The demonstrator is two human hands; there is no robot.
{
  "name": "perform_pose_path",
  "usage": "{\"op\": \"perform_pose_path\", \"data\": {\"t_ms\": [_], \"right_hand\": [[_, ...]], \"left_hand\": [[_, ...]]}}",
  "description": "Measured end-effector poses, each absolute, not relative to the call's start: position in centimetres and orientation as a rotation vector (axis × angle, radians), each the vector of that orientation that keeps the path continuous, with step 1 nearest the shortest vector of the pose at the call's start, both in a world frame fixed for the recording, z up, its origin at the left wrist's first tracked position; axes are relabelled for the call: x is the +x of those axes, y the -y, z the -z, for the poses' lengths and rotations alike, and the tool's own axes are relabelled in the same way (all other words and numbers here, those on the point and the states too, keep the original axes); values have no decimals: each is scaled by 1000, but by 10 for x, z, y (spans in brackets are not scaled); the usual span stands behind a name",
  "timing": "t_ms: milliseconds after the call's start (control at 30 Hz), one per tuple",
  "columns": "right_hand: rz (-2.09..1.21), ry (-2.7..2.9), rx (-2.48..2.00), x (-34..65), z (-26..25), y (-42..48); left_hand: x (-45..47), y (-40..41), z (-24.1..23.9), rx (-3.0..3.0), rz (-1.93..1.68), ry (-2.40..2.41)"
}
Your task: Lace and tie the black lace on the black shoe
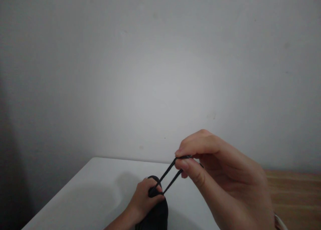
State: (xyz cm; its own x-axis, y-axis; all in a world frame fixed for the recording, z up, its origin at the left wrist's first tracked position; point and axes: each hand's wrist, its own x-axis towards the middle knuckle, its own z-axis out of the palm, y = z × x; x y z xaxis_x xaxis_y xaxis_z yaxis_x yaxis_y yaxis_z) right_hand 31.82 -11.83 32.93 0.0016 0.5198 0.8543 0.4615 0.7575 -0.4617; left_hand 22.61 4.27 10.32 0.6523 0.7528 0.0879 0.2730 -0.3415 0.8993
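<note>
Head view: left hand (142, 198) pinning black shoe (155, 215) + lace base on white table (95, 186); right hand (220, 176) pinching shoelace (169, 176) loop, pulled taut up-right for tension.

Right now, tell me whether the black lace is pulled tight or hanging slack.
Tight. The black lace runs as two straight strands from the left hand, pinching it at the black shoe, up to the right hand.

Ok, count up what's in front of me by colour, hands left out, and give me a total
Black: 2, the shoe under the left hand and its lace, pinched by the right hand
White: 1, the table
Wood-brown: 1, the surface at the right
Total: 4
</note>
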Motion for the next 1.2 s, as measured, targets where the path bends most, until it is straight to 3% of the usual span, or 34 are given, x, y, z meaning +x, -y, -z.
{"op": "perform_pose_path", "data": {"t_ms": [200,267,400,533,733,933,1100,1200], "right_hand": [[-44,1548,-834,328,-333,103],[-57,1510,-823,331,-333,98],[-154,1441,-792,329,-330,94],[-169,1415,-778,323,-329,94],[-210,1341,-732,322,-326,93],[-348,1306,-656,326,-320,93],[-512,1071,-603,353,-312,83],[-645,852,-576,387,-294,78]], "left_hand": [[203,-26,-155,1917,-828,-860],[189,-8,-191,1967,-1167,-884],[181,35,-263,2282,-1419,-426],[195,50,-297,2468,-1622,-433],[199,39,-300,2533,-1837,-531],[196,38,-299,2445,-1720,-409],[181,12,-290,1807,-1440,-411],[160,-19,-273,1357,-1447,-309]]}}
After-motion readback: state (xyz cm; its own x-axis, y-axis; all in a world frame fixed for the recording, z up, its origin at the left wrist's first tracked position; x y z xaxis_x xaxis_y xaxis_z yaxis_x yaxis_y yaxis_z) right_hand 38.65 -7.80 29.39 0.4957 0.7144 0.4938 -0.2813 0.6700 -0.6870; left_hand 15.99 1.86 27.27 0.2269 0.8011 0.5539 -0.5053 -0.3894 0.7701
